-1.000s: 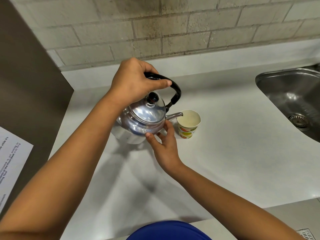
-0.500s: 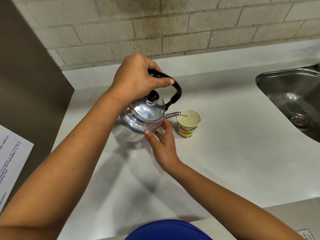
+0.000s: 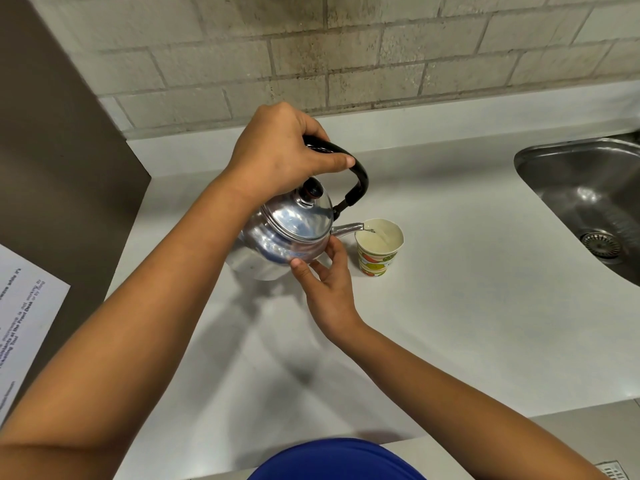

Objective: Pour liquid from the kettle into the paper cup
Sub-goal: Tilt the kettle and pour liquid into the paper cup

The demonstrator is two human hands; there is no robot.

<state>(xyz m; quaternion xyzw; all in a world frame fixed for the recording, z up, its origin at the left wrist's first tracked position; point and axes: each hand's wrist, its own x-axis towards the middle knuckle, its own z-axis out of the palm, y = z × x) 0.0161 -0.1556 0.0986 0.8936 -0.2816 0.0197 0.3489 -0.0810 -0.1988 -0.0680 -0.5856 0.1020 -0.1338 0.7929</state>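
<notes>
Over paper cup [image 3: 379, 249]: kettle [image 3: 289, 233] tipped further, now pouring; left hand [image 3: 280, 157] gripping handle, right hand [image 3: 325, 282] fingertips steadying body.

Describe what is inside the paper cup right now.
A thin clear stream from the kettle spout lands inside the paper cup, against its pale inner wall. How full it is cannot be judged; the near wall hides the bottom.

Bare countertop [image 3: 467, 306] lies open between paper cup [image 3: 379, 249] and sink [image 3: 588, 202]; kettle [image 3: 291, 233] blocks the cup's left, wall [image 3: 311, 57] bounds the far edge.
</notes>
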